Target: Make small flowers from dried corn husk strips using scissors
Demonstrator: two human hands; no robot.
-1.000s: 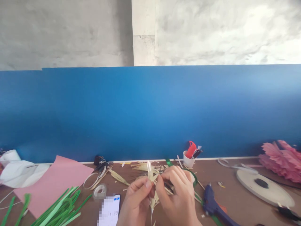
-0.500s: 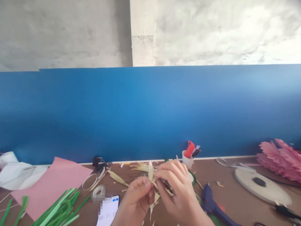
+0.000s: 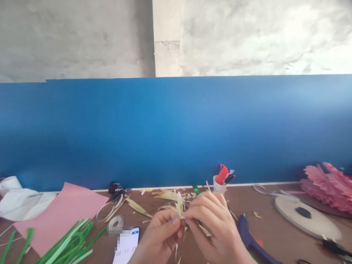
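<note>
Between my two hands stands a small bundle of pale dried husk leaves (image 3: 179, 205), one leaf tip pointing up and thin strips hanging below. My left hand (image 3: 165, 231) pinches its base between thumb and fingers. From the right, my right hand (image 3: 211, 220) closes its fingertips on a piece of the husk at the same spot; the exact grip is partly hidden. More dried husk pieces (image 3: 167, 195) lie on the table just behind the hands, and a long husk strip (image 3: 139, 207) rests to the left.
Left are green pipe cleaners (image 3: 68, 244), pink paper (image 3: 66, 209), a tape roll (image 3: 115, 223), scissors (image 3: 118, 196) and a phone (image 3: 126, 244). Right are a glue gun (image 3: 249, 236), a white cup (image 3: 219, 185) with pens, an off-white oval disc (image 3: 288, 214) and pink crepe paper (image 3: 327, 185). A blue partition (image 3: 176, 132) stands behind.
Both hands have shifted slightly right with the husk bundle. The right hand has lowered a little, its fingertips still at the bundle's base.
</note>
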